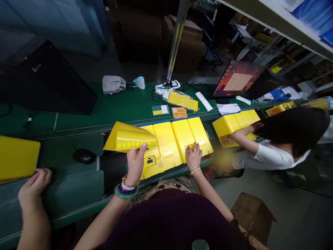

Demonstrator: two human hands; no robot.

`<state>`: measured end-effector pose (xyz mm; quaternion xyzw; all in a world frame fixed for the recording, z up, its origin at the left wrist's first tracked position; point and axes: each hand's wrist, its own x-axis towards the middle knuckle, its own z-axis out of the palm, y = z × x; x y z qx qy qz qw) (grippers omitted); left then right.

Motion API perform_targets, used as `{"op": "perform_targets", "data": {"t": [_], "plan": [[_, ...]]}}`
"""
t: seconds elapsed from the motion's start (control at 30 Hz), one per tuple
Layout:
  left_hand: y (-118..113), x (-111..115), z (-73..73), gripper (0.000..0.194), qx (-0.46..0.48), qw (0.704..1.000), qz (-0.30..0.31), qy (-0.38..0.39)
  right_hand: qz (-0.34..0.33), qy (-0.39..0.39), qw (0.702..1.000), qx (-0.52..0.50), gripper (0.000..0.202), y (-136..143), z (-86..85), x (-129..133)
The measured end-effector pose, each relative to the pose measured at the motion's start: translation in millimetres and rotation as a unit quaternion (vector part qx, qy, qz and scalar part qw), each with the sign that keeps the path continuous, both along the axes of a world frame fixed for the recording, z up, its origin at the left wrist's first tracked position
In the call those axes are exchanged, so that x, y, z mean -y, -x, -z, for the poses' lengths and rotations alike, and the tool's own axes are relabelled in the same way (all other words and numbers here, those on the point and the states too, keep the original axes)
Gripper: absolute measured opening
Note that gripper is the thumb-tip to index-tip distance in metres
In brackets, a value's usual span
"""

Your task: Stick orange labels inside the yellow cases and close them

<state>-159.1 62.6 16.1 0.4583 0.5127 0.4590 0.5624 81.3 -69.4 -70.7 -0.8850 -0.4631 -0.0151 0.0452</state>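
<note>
My left hand (136, 163) pinches a curled yellow sticker sheet (127, 137) with a row of round dots along its lower part. The sheet hangs over the left end of two yellow cases (165, 142) that lie side by side in front of me. On the right-hand case, my right hand (194, 156) rests its fingertips at a small recess near the front edge. Its fingers are apart, and I see nothing held in them. A dark socket (150, 161) and a patch of small holes show on the left-hand case.
A co-worker's hand (35, 184) touches another yellow case (18, 158) at the left, near a black mouse (84, 156). Sticker sheets (182, 100) and an orange label stack (179, 113) lie behind my cases. To the right, another person leans over a yellow case (225, 130).
</note>
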Motion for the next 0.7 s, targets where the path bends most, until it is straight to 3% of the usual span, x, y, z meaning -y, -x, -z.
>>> {"op": "perform_targets", "data": {"t": [0.17,0.27,0.37,0.47,0.57,0.7], "plan": [[1,3,-0.8,0.030,-0.001,1.000,0.021,-0.010,-0.049,0.051,0.997,0.000,0.045,-7,-6.1,12],[2,9,-2.8,0.029,0.003,0.999,0.038,-0.019,-0.055,0.025,0.998,-0.030,0.038,-6,-19.2,13],[2,18,-5.3,0.030,0.018,0.997,0.067,-0.025,-0.092,-0.123,0.986,-0.070,0.033,15,-50.6,-3],[2,30,-8.7,0.032,0.030,0.995,0.095,-0.024,-0.210,-0.255,0.932,-0.152,0.023,56,-92.6,-26],[3,41,-13.6,0.034,0.042,0.994,0.102,-0.006,-0.284,-0.284,0.900,-0.169,0.012,94,-124.3,-42],[10,47,-17.4,0.030,0.042,0.994,0.096,0.011,-0.289,-0.279,0.891,-0.212,0.005,115,-134.4,-46]]}}
